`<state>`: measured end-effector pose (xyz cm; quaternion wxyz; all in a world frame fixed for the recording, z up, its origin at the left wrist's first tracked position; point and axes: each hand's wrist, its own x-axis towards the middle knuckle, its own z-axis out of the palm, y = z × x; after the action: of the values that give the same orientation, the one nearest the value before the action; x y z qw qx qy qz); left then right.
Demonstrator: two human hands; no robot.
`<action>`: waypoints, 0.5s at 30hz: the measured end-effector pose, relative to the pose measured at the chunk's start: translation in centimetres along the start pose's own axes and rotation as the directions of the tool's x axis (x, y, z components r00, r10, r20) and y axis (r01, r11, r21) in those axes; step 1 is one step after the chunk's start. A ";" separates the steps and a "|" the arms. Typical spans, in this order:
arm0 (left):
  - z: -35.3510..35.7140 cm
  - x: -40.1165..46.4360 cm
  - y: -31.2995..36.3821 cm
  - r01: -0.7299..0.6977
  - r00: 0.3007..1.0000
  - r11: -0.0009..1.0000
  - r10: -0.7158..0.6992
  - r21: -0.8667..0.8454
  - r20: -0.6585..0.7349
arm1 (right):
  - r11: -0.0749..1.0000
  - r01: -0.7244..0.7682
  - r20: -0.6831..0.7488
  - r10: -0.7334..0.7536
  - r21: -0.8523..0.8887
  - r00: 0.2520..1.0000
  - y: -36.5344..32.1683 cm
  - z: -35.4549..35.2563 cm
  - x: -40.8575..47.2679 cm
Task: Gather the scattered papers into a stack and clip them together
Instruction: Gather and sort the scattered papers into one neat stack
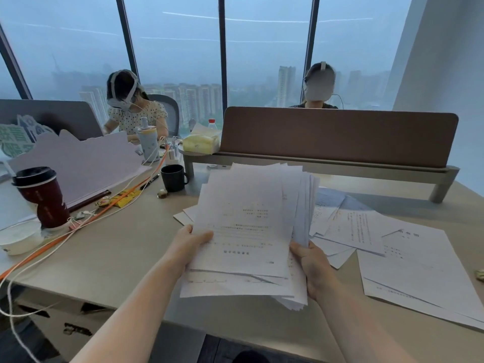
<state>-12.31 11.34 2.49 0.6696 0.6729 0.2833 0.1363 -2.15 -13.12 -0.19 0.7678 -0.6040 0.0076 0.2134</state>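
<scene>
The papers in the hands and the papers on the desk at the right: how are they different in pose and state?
The held papers are lifted off the desk, gripped by the left hand and right hand; the loose papers lie flat on it, untouched. The held papers form a rough, fanned bundle; the loose papers are spread apart, overlapping at angles. Both are white printed sheets, and neither shows a clip.

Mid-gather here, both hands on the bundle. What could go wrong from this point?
1. The held bundle is fanned and uneven; left hand and right hand pinch only its lower edge, so sheets may slip out.
2. Loose sheets remain on the desk to the right; clipping now would leave them out.
3. The black mug stands just beyond the bundle; tapping the pile square there might knock it.
</scene>
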 end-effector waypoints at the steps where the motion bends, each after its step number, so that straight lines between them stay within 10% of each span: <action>1: 0.3 0.1 -0.2 0.004 1.000 1.000 -0.004 -0.001 0.028 | 1.000 0.014 0.003 -0.014 -0.003 1.000 0.0 0.0 0.0; 15: 5.5 0.7 -1.3 -0.114 0.988 0.993 0.118 -0.042 0.104 | 0.939 0.125 -0.041 -0.145 -0.320 0.989 -1.2 -3.2 1.6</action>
<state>-8.90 7.09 0.70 0.6866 0.6826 0.2050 0.1439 0.50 -15.77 -0.33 0.6732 -0.7249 -0.0438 0.1393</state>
